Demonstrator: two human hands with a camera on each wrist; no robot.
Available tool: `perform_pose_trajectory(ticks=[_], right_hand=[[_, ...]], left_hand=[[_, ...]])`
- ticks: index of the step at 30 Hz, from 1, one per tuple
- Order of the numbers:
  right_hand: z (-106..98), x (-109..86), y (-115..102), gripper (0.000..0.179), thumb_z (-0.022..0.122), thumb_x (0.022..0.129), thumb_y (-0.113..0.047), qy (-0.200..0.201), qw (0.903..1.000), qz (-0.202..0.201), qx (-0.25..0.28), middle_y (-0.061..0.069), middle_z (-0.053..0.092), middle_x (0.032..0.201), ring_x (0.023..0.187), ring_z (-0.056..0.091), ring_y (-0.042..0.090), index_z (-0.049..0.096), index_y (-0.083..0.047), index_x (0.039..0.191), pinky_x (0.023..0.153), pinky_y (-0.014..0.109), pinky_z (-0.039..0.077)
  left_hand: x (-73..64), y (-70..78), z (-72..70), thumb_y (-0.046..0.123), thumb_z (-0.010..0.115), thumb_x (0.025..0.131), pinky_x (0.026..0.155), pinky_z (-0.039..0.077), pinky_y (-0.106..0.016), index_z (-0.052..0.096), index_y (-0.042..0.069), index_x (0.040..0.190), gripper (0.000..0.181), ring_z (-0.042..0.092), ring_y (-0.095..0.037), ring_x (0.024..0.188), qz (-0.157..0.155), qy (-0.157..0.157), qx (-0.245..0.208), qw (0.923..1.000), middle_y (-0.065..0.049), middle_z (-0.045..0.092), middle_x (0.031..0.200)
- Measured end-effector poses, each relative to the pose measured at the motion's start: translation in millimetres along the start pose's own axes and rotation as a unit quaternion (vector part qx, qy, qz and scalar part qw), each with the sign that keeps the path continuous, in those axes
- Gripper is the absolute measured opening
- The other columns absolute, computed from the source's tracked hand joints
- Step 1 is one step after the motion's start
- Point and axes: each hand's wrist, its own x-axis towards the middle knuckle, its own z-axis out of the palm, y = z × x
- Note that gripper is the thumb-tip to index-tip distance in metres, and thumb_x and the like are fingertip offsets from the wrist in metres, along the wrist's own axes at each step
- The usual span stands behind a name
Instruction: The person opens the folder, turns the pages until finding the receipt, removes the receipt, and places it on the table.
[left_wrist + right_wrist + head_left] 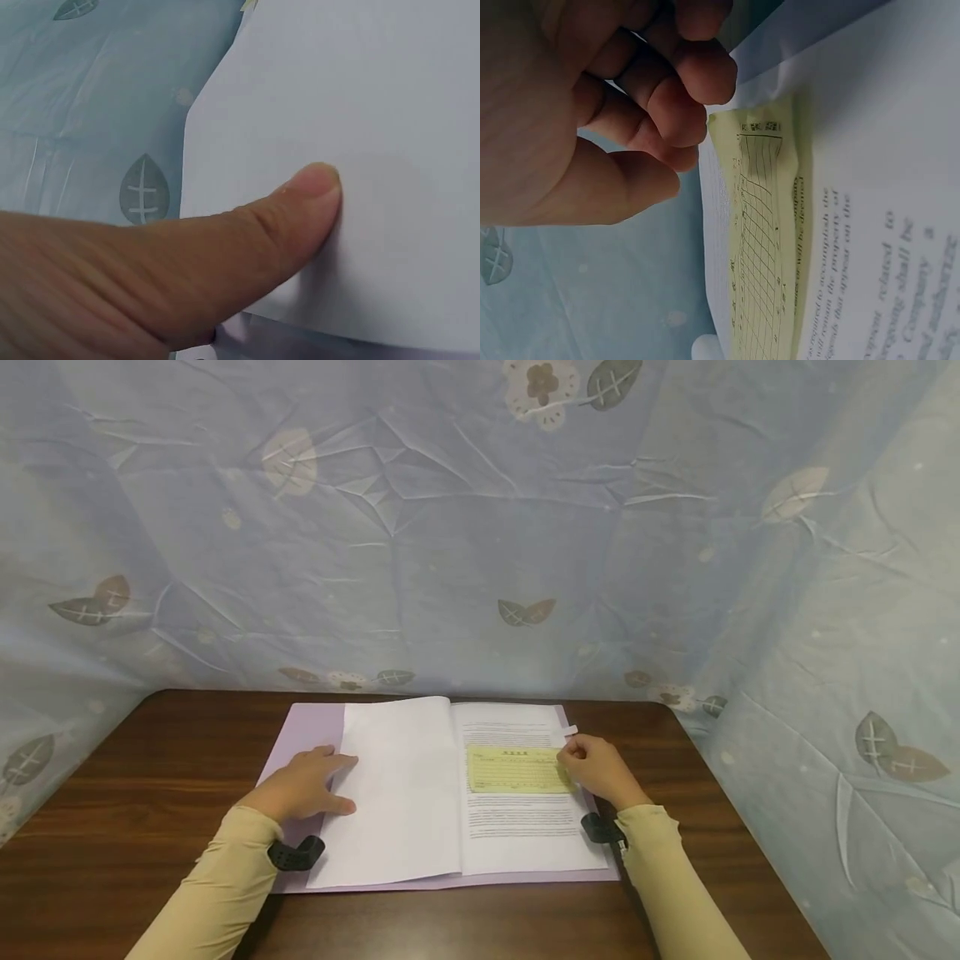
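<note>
A purple folder (318, 727) lies spread on the table with white paper sheets in it. My left hand (303, 783) lies at the left edge of the blank page (397, 793), fingers spread; in the left wrist view its thumb (255, 247) extends over the paper. On the printed right-hand page (517, 852) lies a yellow ruled slip (517, 772). My right hand (596, 768) is at the slip's right end, fingers curled. In the right wrist view the fingertips (679, 124) are right at the slip's corner; I cannot tell whether they pinch it.
A small white tab (570, 730) sticks out at the right-hand page's edge, just above the right hand. The dark wooden table (150, 793) extends to both sides. A pale blue patterned cloth (450, 543) hangs behind and on the sides.
</note>
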Motion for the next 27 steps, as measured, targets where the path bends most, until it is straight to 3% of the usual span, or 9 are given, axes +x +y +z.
perform_pose_trajectory(ticks=[11, 20, 23, 27], right_hand=[[-2, 1.7, 4, 0.013, 0.067, 0.096, -0.018, -0.007, 1.0, 0.0, 0.006, 0.005, 0.06, 0.089, 0.076, 0.057, 0.018, 0.067, -0.008, 0.103, 0.064, 0.029, 0.048], [-4, 0.1, 0, 0.023, 0.067, 0.097, -0.019, -0.011, 0.9999, 0.007, -0.005, 0.006, 0.059, 0.093, 0.085, 0.055, 0.021, 0.068, -0.005, 0.116, 0.069, 0.032, 0.044], [-6, -0.6, 0, 0.026, 0.066, 0.098, -0.019, -0.015, 0.9998, 0.006, -0.011, 0.006, 0.058, 0.094, 0.087, 0.055, 0.021, 0.068, -0.005, 0.12, 0.07, 0.032, 0.044], [-6, -1.0, 0, 0.027, 0.065, 0.098, -0.02, -0.015, 0.9997, 0.006, -0.019, 0.006, 0.058, 0.094, 0.089, 0.055, 0.021, 0.068, -0.005, 0.121, 0.071, 0.033, 0.043]], left_hand=[[-4.0, 4.7, -6.5, 0.034, 0.088, 0.081, 0.11, 0.032, -0.073, 0.051, -0.004, 0.145, 0.082, 0.035, -0.063, 0.137, 0.006, -0.012, -0.003, 0.9999, -0.042, 0.039, 0.149], [-3.6, -1.7, -6.6, 0.037, 0.082, 0.087, 0.113, 0.025, -0.075, 0.047, 0.002, 0.153, 0.082, 0.024, -0.068, 0.141, 0.014, -0.052, 0.005, 0.9986, -0.051, 0.024, 0.152], [-1.9, -3.4, -2.6, 0.05, 0.078, 0.087, 0.11, 0.027, -0.077, 0.05, 0.002, 0.151, 0.085, 0.026, -0.069, 0.14, 0.017, -0.044, 0.008, 0.9989, -0.05, 0.026, 0.151], [0.2, -1.8, 1.9, 0.063, 0.081, 0.08, 0.103, 0.036, -0.078, 0.053, 0.004, 0.146, 0.093, 0.035, -0.067, 0.135, 0.012, -0.014, 0.007, 0.9998, -0.046, 0.035, 0.148]])
